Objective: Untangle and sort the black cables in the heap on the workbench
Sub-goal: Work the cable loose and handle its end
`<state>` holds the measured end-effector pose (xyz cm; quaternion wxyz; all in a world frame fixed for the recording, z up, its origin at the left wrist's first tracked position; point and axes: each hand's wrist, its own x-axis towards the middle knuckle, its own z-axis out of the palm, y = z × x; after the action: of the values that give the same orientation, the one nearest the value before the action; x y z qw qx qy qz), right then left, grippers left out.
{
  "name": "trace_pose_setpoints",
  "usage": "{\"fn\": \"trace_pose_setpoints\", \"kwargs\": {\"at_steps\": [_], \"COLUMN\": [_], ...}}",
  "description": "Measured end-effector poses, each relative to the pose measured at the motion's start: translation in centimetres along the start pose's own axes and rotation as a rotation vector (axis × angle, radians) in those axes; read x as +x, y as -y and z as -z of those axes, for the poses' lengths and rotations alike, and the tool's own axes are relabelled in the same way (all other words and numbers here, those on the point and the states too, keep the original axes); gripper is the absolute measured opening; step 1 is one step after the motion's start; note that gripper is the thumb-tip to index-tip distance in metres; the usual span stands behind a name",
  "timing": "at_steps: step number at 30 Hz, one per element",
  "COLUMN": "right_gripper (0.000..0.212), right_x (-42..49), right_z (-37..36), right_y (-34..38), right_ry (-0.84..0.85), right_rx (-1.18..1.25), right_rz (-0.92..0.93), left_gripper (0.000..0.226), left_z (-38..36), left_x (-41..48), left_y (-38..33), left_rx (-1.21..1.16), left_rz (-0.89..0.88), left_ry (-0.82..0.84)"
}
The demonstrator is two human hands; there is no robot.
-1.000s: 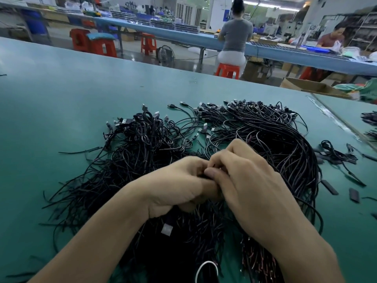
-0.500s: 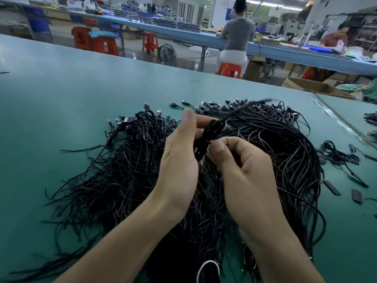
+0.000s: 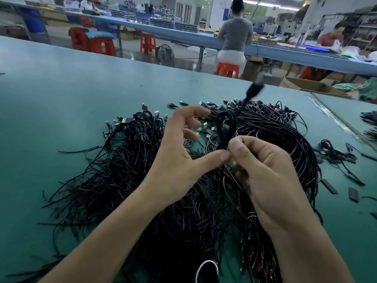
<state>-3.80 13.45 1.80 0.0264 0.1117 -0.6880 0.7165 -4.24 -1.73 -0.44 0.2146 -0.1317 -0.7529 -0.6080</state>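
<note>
Right hand (image 3: 271,172) pinches one looped cable (image 3: 223,142) over the one heap (image 3: 122,170); left hand (image 3: 179,160) spread open.

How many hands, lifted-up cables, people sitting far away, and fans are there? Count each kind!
Bare hands: 2, left hand and right hand
Black looped cable lifted in the right hand: 1
Seated people in the background: 2, grey-shirted person and red-shirted person
Round wire floor fan: 1
Total: 6

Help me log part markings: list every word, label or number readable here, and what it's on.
None can be read.
The blue sign on the far white pillar: too blurred.
The looped cable in the right hand, its plug, and the heap: no legible print.
</note>
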Motion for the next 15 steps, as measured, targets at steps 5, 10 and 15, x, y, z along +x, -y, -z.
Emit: {"fn": "trace_pose_setpoints", "kwargs": {"at_steps": [5,10,15], "right_gripper": [0.026,0.015,0.013], "right_x": [0.1,0.5,0.5], "right_z": [-0.1,0.3,0.4], "right_y": [-0.5,-1.4,-2.1], "right_ry": [0.019,0.035,0.019], "right_rx": [-0.080,-0.264,-0.397], "right_rz": [0.109,0.133,0.161], "left_gripper": [0.029,0.014,0.022], "left_z": [-0.3,0.0,-0.2], "left_x": [0.0,0.0,0.1], "left_y": [0.4,0.4,0.1], "left_rx": [-0.033,-0.090,-0.285], "left_rz": [-0.004,0.100,0.258], "left_ry": [-0.036,-0.008,0.022]}}
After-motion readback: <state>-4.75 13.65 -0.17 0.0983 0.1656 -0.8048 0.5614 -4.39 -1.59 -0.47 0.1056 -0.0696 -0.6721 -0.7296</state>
